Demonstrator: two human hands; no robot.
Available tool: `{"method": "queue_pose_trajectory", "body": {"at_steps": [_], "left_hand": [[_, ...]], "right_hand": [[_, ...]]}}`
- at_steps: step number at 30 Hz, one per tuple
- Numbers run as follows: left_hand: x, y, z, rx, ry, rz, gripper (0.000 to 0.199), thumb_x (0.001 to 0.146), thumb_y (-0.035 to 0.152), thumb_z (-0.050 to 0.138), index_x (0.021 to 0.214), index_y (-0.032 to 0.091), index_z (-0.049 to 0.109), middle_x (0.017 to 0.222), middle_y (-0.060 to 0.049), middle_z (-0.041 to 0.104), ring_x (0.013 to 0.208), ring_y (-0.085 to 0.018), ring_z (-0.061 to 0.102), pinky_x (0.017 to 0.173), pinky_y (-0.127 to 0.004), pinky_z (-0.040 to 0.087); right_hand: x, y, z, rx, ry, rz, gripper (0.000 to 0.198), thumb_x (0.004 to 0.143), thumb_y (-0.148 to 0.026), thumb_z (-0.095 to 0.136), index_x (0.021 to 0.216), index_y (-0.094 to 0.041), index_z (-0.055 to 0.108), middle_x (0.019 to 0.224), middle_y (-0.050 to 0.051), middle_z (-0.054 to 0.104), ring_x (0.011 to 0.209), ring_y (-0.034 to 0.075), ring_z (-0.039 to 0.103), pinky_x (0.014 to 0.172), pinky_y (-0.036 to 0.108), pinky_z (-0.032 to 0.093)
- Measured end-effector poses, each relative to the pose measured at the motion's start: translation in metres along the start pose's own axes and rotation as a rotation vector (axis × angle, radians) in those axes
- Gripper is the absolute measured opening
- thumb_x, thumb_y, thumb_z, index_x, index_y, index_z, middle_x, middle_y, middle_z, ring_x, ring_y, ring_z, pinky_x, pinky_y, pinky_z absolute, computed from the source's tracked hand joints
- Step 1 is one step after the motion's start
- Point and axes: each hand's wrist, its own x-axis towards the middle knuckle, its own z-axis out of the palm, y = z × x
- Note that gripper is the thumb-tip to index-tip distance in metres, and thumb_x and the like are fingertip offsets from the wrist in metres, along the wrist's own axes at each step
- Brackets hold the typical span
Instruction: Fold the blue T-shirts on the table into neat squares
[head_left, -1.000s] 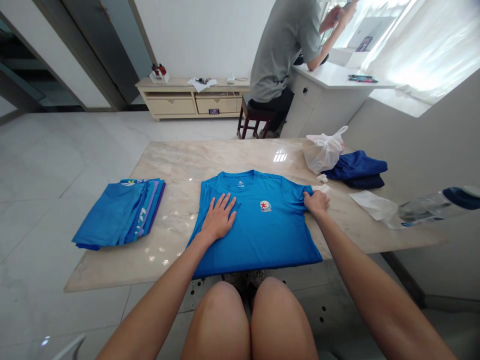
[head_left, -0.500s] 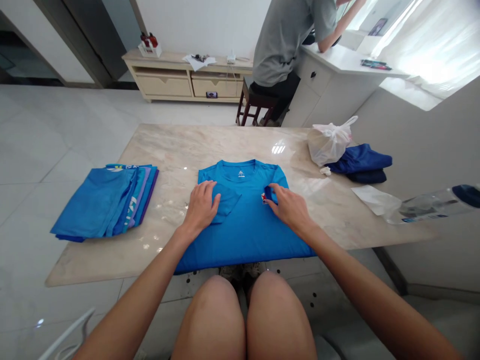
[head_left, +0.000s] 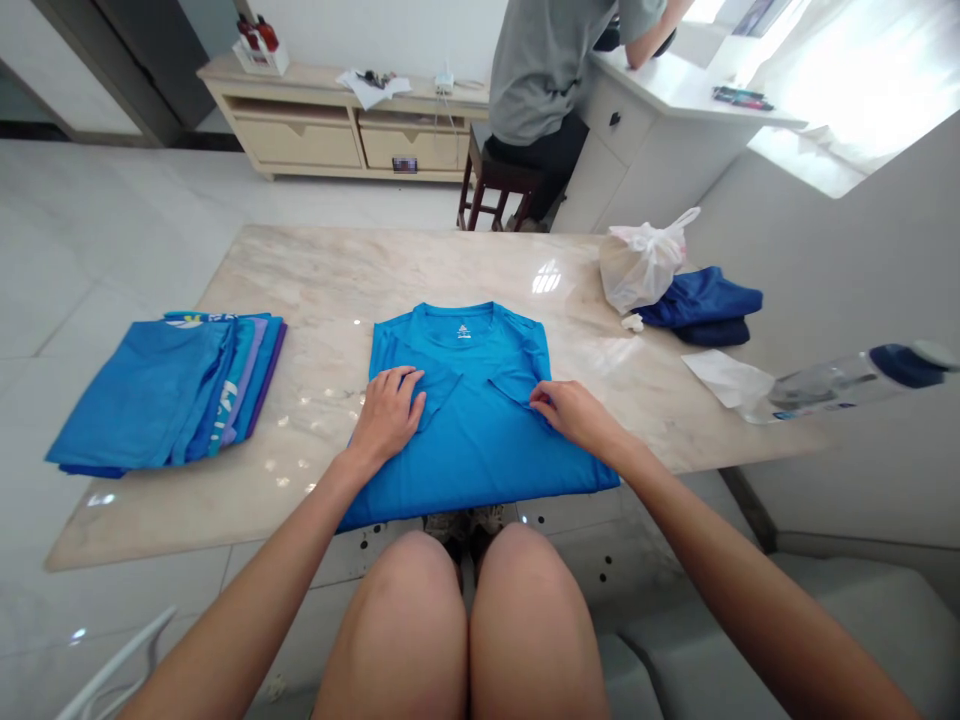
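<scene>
A blue T-shirt (head_left: 472, 450) lies on the table in front of me, its collar at the far end. Both sleeves are turned inward over its front. My left hand (head_left: 388, 408) rests with fingers stretched out on the shirt's left side, by the left sleeve (head_left: 439, 395). At the right edge, my right hand (head_left: 571, 410) pinches the fabric of the right sleeve (head_left: 514, 385) between thumb and fingers. The shirt's lower edge reaches the near table edge.
Folded clothes (head_left: 150, 390) are stacked at the marble table's left. To the right are a white plastic bag (head_left: 641, 265), dark blue cloth (head_left: 709, 305), white paper (head_left: 727, 380) and a water bottle (head_left: 832, 385). Beyond the table, a person (head_left: 536, 80) sits on a stool (head_left: 499, 180).
My right hand has laid the right sleeve inward across the shirt front; the small coloured patch seen there before is now out of sight. My left hand stays on the left side. The view has shifted slightly.
</scene>
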Motion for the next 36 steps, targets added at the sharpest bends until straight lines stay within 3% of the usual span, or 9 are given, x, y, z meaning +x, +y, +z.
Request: {"method": "queue_pose_trajectory", "body": {"at_steps": [5,7,12,16,20,24,27,31,36], "left_hand": [[0.021,-0.011,-0.010,-0.014,0.019,0.041,0.043,0.113,0.038,0.044,0.139,0.019,0.071,0.143,-0.018,0.068,0.134,-0.037,0.061,0.119,-0.057,0.051],[0.033,-0.018,-0.013,-0.013,0.019,0.048,0.042,0.112,0.038,0.044,0.135,0.019,0.073,0.138,-0.017,0.070,0.131,-0.036,0.063,0.119,-0.057,0.052],[0.037,-0.032,-0.001,0.028,-0.059,0.020,0.055,0.114,0.044,0.041,0.156,0.017,0.062,0.162,-0.019,0.063,0.150,-0.036,0.056,0.130,-0.057,0.043],[0.025,-0.039,0.009,0.077,-0.109,0.002,0.064,0.115,0.047,0.034,0.170,0.020,0.051,0.181,-0.014,0.045,0.166,-0.034,0.043,0.141,-0.060,0.026],[0.021,-0.042,0.005,0.099,-0.148,0.006,0.066,0.115,0.048,0.033,0.174,0.023,0.048,0.183,-0.011,0.042,0.171,-0.033,0.036,0.141,-0.062,0.023],[0.022,-0.041,0.001,0.104,-0.143,-0.002,0.065,0.115,0.046,0.033,0.173,0.024,0.050,0.182,-0.012,0.043,0.170,-0.033,0.038,0.141,-0.063,0.024],[0.023,-0.038,-0.001,0.112,-0.126,-0.011,0.064,0.114,0.044,0.035,0.172,0.023,0.051,0.181,-0.012,0.045,0.169,-0.033,0.039,0.141,-0.063,0.024],[0.021,-0.021,-0.007,0.126,-0.129,-0.044,0.062,0.114,0.040,0.035,0.169,0.018,0.055,0.178,-0.014,0.049,0.168,-0.034,0.042,0.141,-0.065,0.023],[0.007,0.017,-0.006,0.104,-0.095,0.035,0.062,0.118,0.042,0.029,0.169,0.019,0.054,0.178,-0.013,0.050,0.167,-0.031,0.044,0.144,-0.060,0.017]], "right_hand": [[0.034,0.025,-0.053,-0.004,0.210,0.073,0.025,0.108,-0.026,0.060,0.120,-0.021,0.081,0.121,0.011,0.084,0.112,0.030,0.075,0.101,0.037,0.054],[0.035,0.037,-0.062,-0.072,0.173,0.113,0.021,0.107,-0.032,0.065,0.113,-0.020,0.081,0.117,0.012,0.084,0.109,0.030,0.075,0.097,0.036,0.053],[0.016,0.040,-0.025,-0.039,0.048,0.212,0.042,0.106,-0.061,0.068,0.100,-0.020,0.078,0.106,0.012,0.083,0.095,0.028,0.075,0.080,0.033,0.052],[0.017,0.037,0.002,0.038,0.055,0.218,0.029,0.105,-0.045,0.071,0.090,-0.021,0.076,0.101,0.011,0.083,0.093,0.026,0.076,0.078,0.031,0.051],[0.027,0.047,-0.011,0.065,0.127,0.404,0.014,0.103,-0.032,0.071,0.101,-0.019,0.077,0.101,0.010,0.083,0.095,0.026,0.076,0.076,0.030,0.049],[0.032,0.054,-0.031,-0.057,0.243,0.546,0.022,0.107,-0.039,0.069,0.110,-0.019,0.076,0.109,0.013,0.082,0.106,0.032,0.075,0.082,0.035,0.050],[0.033,0.041,-0.030,-0.139,0.304,0.318,0.020,0.111,-0.037,0.061,0.114,-0.021,0.072,0.116,0.013,0.080,0.113,0.032,0.072,0.088,0.036,0.050],[0.032,0.010,0.000,-0.168,0.164,-0.094,0.035,0.110,-0.057,0.066,0.114,-0.022,0.067,0.121,0.013,0.076,0.113,0.032,0.070,0.092,0.039,0.051],[0.034,-0.013,0.035,-0.315,0.174,-0.164,0.032,0.117,-0.049,0.052,0.112,-0.020,0.065,0.117,0.017,0.074,0.114,0.036,0.067,0.098,0.045,0.049]]}}
